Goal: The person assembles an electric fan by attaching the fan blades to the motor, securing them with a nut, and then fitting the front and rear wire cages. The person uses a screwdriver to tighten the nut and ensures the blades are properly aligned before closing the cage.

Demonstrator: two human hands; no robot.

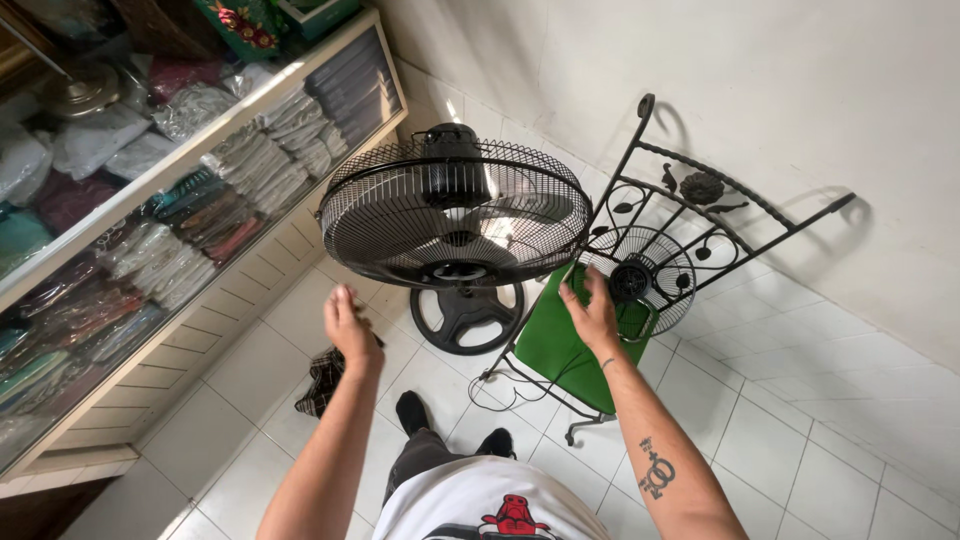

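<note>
A black pedestal fan (pixel 455 212) stands in front of me with its round wire cage tilted up and its round base (pixel 467 316) on the floor. My right hand (pixel 592 310) reaches to the cage's right rim, fingers curled near it; whether it grips the rim is unclear. My left hand (pixel 349 326) hovers below the cage's left side with its fingers together, holding nothing I can see. A second, smaller wire fan guard (pixel 640 280) lies on the green seat (pixel 560 345) of a black metal chair (pixel 700 200).
A glass-fronted shop counter (pixel 170 230) filled with folded packed cloth runs along the left. A dark checked cloth (pixel 325 378) lies on the white tiled floor (pixel 830 440). The fan's cable (pixel 500 390) trails by the chair legs. White wall (pixel 760 90) behind.
</note>
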